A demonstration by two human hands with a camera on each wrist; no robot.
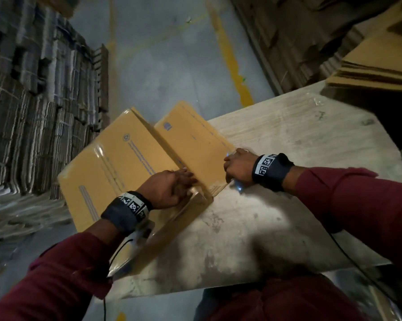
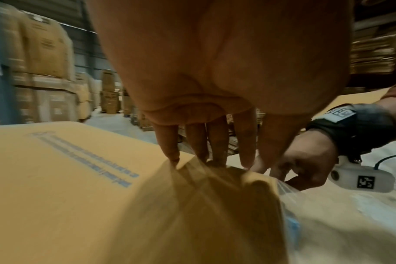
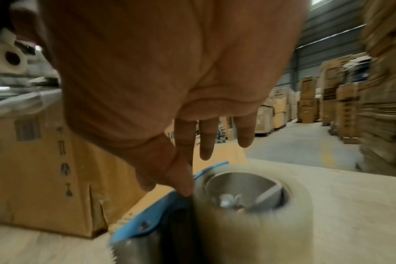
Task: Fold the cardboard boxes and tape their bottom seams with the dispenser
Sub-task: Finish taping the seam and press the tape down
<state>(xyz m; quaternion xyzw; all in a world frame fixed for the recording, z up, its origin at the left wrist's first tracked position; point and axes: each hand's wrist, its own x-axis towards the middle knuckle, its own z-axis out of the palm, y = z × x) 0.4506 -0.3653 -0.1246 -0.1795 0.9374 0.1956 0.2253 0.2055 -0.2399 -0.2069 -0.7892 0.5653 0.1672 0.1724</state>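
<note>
Taping stage, judged unfinished: left hand [image 1: 170, 188] flat, released, pressing yellow-brown cardboard box [image 1: 116, 158] flaps at counter's [image 1: 288, 140] nine o'clock edge. Right hand [image 1: 238, 166] grip clenched around blue metal tape dispenser [image 3: 215, 210] at box's three o'clock; seam tape not clearly visible.

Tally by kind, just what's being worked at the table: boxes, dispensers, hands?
cardboard box: 1
tape dispenser: 1
hands: 2, left hand pressing on the box, right hand on the dispenser
Total: 4
</note>
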